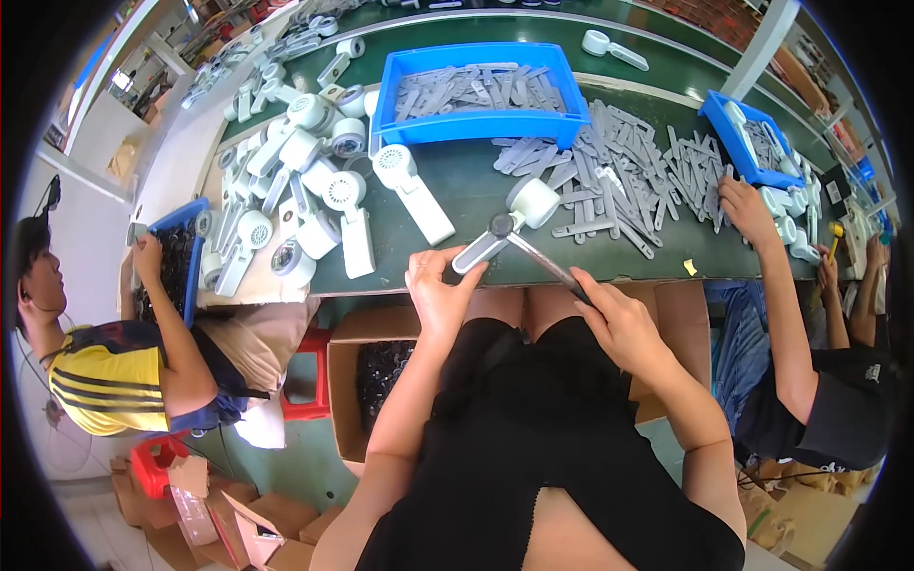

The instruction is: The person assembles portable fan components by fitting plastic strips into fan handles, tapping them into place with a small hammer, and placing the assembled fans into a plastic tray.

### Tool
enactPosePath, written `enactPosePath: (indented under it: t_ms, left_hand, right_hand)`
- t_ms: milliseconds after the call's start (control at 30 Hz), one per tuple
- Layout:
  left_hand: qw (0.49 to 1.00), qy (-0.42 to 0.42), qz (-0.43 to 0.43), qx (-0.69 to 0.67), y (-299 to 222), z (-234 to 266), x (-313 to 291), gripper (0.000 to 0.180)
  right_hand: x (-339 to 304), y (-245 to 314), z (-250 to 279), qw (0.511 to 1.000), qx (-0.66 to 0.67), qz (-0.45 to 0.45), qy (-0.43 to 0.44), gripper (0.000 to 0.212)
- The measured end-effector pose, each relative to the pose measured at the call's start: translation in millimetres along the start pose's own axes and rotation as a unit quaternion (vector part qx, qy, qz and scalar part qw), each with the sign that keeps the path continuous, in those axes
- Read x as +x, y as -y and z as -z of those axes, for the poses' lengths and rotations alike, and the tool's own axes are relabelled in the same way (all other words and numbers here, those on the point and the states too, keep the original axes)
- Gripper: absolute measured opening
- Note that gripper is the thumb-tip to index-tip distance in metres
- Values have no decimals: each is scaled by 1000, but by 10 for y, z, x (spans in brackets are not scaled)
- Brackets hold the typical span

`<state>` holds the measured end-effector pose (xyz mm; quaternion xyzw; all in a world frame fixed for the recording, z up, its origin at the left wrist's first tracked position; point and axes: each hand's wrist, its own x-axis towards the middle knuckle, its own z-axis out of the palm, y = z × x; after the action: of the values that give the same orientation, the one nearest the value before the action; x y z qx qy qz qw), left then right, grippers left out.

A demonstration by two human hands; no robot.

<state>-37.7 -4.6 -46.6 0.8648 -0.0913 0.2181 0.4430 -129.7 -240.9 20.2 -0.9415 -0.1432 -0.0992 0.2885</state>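
My left hand (440, 293) grips the handle end of a white handheld fan (533, 203) at the table's near edge. The fan's round head points away to the right, and grey shows along its handle. In my right hand (621, 325) is a hammer (545, 257) with a metal shaft and dark grip. Its round black head lies over the fan where handle and fan head meet; whether it touches cannot be made out. Another white fan (417, 195) lies just beyond my left hand. Grey flat handle strips (609, 195) are heaped past the held fan.
A blue bin (481, 128) of grey strips stands at the far middle. White fans (305, 152) pile up on the left. Co-workers sit on both sides; one's hand (747, 209) reaches the strips at right. An open cardboard box (357, 328) sits below the table edge.
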Motion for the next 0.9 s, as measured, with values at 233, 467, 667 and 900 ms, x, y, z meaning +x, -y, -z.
enactPosePath:
  t_ms: [233, 467, 667, 900]
  left_hand:
    - [1000, 0, -7, 25, 55, -49, 43, 31]
    - [999, 6, -12, 39, 59, -36, 24, 29]
    - [999, 35, -4, 23, -124, 10, 139, 27]
    - [993, 102, -59, 23, -273, 192, 143, 38]
  right_hand:
    - [108, 120, -149, 999, 49, 22, 3, 44]
    - [10, 98, -251, 998, 53, 29, 28, 45]
    - [-66, 5, -200, 994, 103, -28, 16, 45]
    - [-443, -211, 2, 979, 189, -47, -66, 42]
